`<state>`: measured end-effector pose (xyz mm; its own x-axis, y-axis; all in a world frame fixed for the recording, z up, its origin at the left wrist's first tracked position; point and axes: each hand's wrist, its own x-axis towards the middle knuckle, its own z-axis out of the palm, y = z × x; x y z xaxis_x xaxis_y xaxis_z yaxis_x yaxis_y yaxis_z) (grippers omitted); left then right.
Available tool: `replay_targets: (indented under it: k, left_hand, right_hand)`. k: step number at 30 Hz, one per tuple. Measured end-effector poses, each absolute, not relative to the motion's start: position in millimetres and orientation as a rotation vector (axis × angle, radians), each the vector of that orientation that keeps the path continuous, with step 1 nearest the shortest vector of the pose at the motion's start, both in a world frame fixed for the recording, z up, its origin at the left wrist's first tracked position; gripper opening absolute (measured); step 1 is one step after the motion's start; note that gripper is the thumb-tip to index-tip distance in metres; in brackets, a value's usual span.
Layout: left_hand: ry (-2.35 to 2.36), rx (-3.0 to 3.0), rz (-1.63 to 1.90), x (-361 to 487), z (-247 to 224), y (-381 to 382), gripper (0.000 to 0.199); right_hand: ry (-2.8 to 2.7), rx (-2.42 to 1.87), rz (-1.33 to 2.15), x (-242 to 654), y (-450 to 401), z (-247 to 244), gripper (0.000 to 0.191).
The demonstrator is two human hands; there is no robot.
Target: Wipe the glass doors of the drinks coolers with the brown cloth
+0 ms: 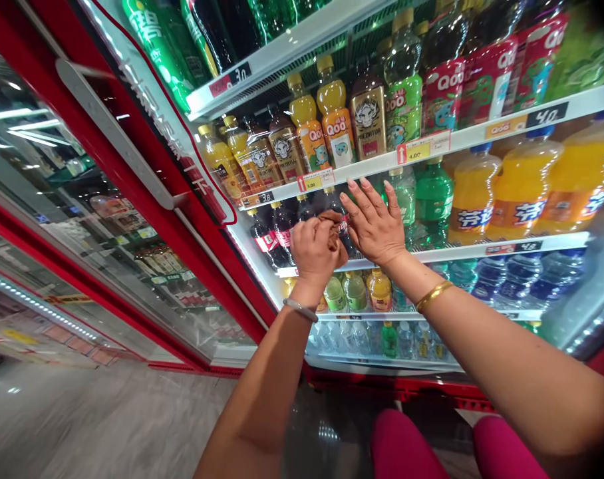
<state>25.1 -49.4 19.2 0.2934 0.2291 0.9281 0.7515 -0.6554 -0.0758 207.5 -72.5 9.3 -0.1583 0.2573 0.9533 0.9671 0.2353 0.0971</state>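
Note:
A crumpled brown cloth (338,243) is bunched in my left hand (314,249), whose fingers are wrapped round it in front of the shelf of dark cola bottles (279,229). Beside it, my right hand (374,223) has its fingers stretched out and spread, pointing up toward the shelf edge (277,193) with the price labels. Its thumb side is close to the cloth; whether it touches a bottle cannot be made out. Green bottles (434,196) stand to the right of my right hand. Above both hands is a row of Qoo bottles (336,120) and brown Predator bottles (368,120).
The fridge's red-framed door (117,133) stands at the left, with a long grey handle. Large orange drink bottles (521,186) fill the right of the middle shelf. Lower shelves hold small juice and water bottles (355,293). Grey floor (132,419) shows at the lower left.

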Motion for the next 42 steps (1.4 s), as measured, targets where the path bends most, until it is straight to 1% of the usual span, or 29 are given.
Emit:
replay_targets:
  k: [2,4,9,13,15,18,21,23,25,27,30,32,35,39,40,42]
  left_hand:
    - [-0.815,-2.080,-1.281,27,-3,-53,0.026]
    - [-0.772,-2.098,-1.210,25,-16,-54,0.025]
    - [-0.808,-2.175,-1.107,21,-12,-57,0.023]
    - [-0.778,-2.206,-1.070,16,-7,-60,0.018]
    - [-0.730,-2.240,-1.034,8,0,-59,0.016]
    - [-0.712,-2.252,-1.037,-9,29,-51,0.022]
    - [-0.887,-2.067,-1.283,-22,64,-38,0.031]
    - [-0.971,-1.953,-1.413,-24,74,-32,0.034]
    - [-0.987,-1.942,-1.438,-20,64,-31,0.034]
    - [-0.986,-1.991,-1.413,-15,38,-37,0.032]
    - [-0.920,-2.130,-1.292,-13,-3,-49,0.030]
    - [-0.854,-2.213,-1.205,-16,-13,-53,0.029]
    - [-0.843,-2.203,-1.222,-23,10,-47,0.032]
    - [-0.948,-1.962,-1.453,-24,59,-27,0.038]
    - [-0.961,-1.933,-1.472,-21,63,-25,0.039]
    - [-0.964,-1.929,-1.459,-14,53,-25,0.038]
  right_hand:
    - [-1.615,-1.185,-0.977,209,-73,10,0.066]
    - [-1.620,-1.199,-0.970,209,-72,10,0.064]
    - [-1.429,-1.221,-0.904,185,-66,11,0.056]
    - [-1.325,-1.258,-0.900,162,-59,8,0.060]
    - [-1.340,-1.268,-0.943,158,-57,5,0.063]
    - [-1.343,-1.270,-0.991,158,-55,2,0.066]
    - [-1.337,-1.279,-0.998,159,-54,0,0.067]
    - [-1.334,-1.284,-1.007,158,-54,0,0.068]
    - [-1.333,-1.284,-1.017,158,-54,-1,0.068]
    - [-1.339,-1.278,-1.015,158,-53,-1,0.071]
    - [-1.335,-1.255,-1.033,159,-53,-2,0.073]
    - [-1.332,-1.250,-1.038,160,-52,-2,0.074]
    - [-1.349,-1.263,-1.010,160,-52,-2,0.074]
    - [-1.356,-1.253,-0.965,159,-55,-2,0.068]
    - [-1.362,-1.256,-0.947,159,-55,-2,0.068]
    - [-1.377,-1.270,-0.916,159,-56,-1,0.067]
